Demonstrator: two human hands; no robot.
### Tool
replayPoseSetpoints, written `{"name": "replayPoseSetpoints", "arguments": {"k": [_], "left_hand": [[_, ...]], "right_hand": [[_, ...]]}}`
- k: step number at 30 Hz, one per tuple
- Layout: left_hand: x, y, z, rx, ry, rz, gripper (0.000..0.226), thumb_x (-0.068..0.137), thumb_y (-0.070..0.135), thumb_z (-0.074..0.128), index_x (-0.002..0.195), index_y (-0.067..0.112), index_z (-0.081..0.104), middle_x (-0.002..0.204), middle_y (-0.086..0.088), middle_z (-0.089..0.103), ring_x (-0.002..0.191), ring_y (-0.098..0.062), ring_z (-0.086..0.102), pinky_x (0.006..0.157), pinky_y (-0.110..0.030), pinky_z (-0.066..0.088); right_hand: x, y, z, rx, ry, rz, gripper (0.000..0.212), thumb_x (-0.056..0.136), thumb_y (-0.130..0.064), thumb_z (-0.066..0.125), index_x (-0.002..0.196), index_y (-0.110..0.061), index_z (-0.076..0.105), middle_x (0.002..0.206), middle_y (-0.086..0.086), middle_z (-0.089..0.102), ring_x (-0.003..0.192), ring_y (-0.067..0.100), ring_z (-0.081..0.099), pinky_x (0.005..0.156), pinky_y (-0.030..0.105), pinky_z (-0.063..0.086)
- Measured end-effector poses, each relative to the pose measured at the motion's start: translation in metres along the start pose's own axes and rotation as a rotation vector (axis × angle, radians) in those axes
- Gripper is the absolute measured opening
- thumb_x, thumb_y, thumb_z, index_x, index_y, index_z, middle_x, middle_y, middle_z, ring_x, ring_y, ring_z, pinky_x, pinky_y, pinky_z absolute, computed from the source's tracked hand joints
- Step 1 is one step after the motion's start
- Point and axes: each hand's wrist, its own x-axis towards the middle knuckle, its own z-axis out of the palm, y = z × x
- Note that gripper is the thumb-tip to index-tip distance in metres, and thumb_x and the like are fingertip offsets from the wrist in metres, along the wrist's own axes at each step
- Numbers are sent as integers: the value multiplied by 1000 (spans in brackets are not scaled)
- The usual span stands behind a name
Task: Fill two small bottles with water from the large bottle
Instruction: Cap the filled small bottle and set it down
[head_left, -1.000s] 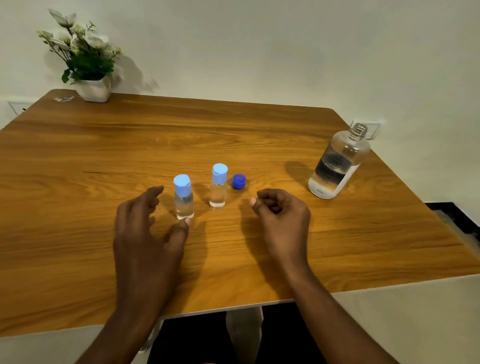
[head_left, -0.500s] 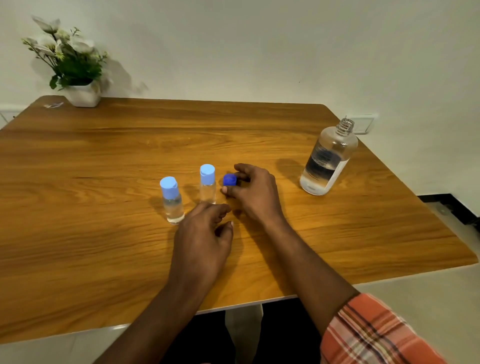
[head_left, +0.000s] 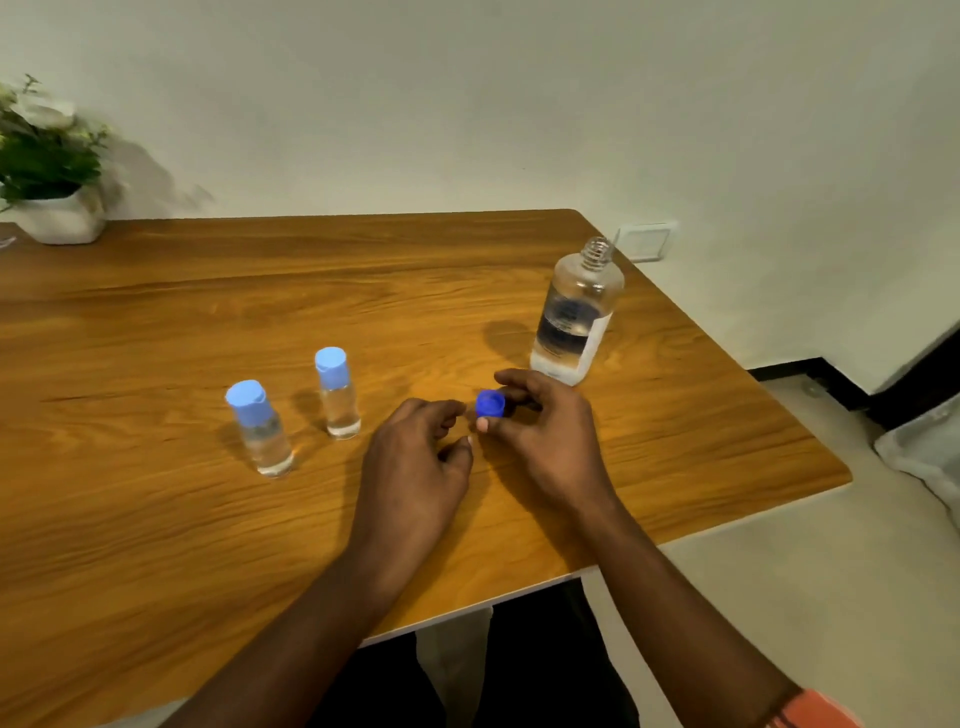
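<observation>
Two small clear bottles with light blue caps stand upright on the wooden table (head_left: 156, 519): one at the front left (head_left: 258, 427), one behind it to the right (head_left: 337, 392). Both hold clear liquid. The large clear bottle (head_left: 576, 314) stands uncapped at the right, partly filled. My right hand (head_left: 545, 436) pinches the dark blue cap (head_left: 490, 404) between thumb and fingers, just above the table and near the large bottle's base. My left hand (head_left: 415, 462) hovers beside it with loosely curled fingers, holding nothing.
A white pot with a green plant (head_left: 49, 171) stands at the table's back left corner. A wall socket (head_left: 647, 240) sits behind the large bottle. The table's right edge and rounded front corner lie close to the large bottle.
My right hand has lifted the dark blue cap from beside the small bottles and carried it right, toward the large bottle. My left hand has drifted right with it. The view has panned right.
</observation>
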Motion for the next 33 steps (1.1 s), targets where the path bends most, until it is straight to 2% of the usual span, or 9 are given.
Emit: {"name": "replayPoseSetpoints", "arguments": {"k": [5,10,14,19,21,24,29,31,33], "left_hand": [[14,12,25,-84,-13,-26,35,82,12,68,116,15,65,100,1,65,88,-8,61,79,-22,51],[31,21,46,-98,-32,-32,43,82,17,69,124,15,60,109,-1,63,93,-8,59,76,-18,49],[44,24,63,-100,-38,-27,54,80,22,72,130,16,54,119,-2,61,101,-8,56,78,-22,48],[60,28,81,-135,-82,6,77,74,32,78,140,19,41,136,-1,54,120,-14,52,94,-38,49],[66,34,86,-193,-121,43,78,71,35,80,137,24,41,131,7,56,117,-9,53,90,-28,49],[72,44,92,-288,-126,55,78,67,35,83,132,30,40,116,20,54,103,0,55,77,-11,44],[78,46,98,-302,-87,31,74,67,37,82,129,30,42,109,21,53,91,4,56,72,-16,46],[76,44,97,-318,-104,50,70,67,36,82,126,31,45,110,18,59,94,1,60,73,-18,50],[72,42,96,-323,-126,70,69,67,37,82,125,32,46,113,15,62,98,-2,62,75,-20,53]], "right_hand": [[-2,18,-38,15,101,50,45,69,-11,84,110,-18,68,97,-9,69,90,-6,62,76,4,46],[2,30,-66,-14,173,70,39,71,-14,84,107,-18,68,94,-14,66,88,-4,62,72,3,47],[7,38,-79,20,230,77,35,72,-12,83,104,-17,69,90,-14,66,83,-7,62,71,4,48],[12,46,-85,97,284,78,40,76,-12,80,114,-14,68,102,-6,69,94,2,66,82,14,53],[13,49,-87,116,303,78,39,80,-14,77,118,-16,66,109,-4,68,100,5,65,86,19,54],[14,53,-90,112,297,86,39,86,-17,72,124,-17,63,114,-3,64,105,7,62,88,22,54],[16,57,-97,117,273,125,40,90,-18,65,130,-19,59,120,-3,59,107,9,59,78,10,51],[15,54,-104,134,266,126,42,89,-17,67,130,-22,58,118,-8,60,106,6,60,75,6,49],[16,44,-115,167,278,118,44,84,-15,72,126,-26,61,111,-15,63,99,0,64,74,7,51]]}}
